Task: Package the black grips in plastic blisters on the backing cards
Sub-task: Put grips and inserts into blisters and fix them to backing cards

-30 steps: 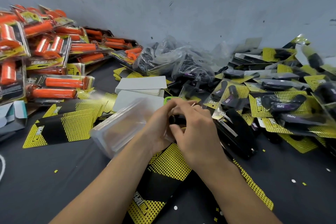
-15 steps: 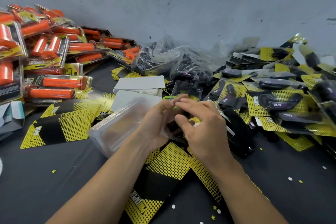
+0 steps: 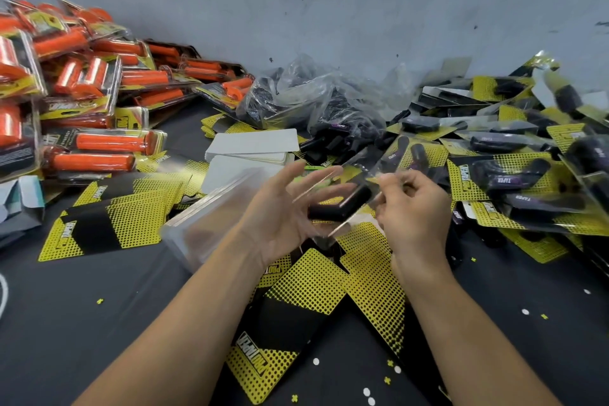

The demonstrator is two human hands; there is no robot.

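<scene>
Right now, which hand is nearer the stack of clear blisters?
Left. The left hand is just right of the stack; the right hand, pinching a filled blister, lies farther right.

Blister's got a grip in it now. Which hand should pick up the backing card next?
Left, probably. The left hand is open with fingers spread, close to the backing cards. The right hand pinches the blister that holds the black grip.

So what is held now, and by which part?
The right hand pinches the blister, grip inside, by its right edge. The left hand is open beside it.
</scene>
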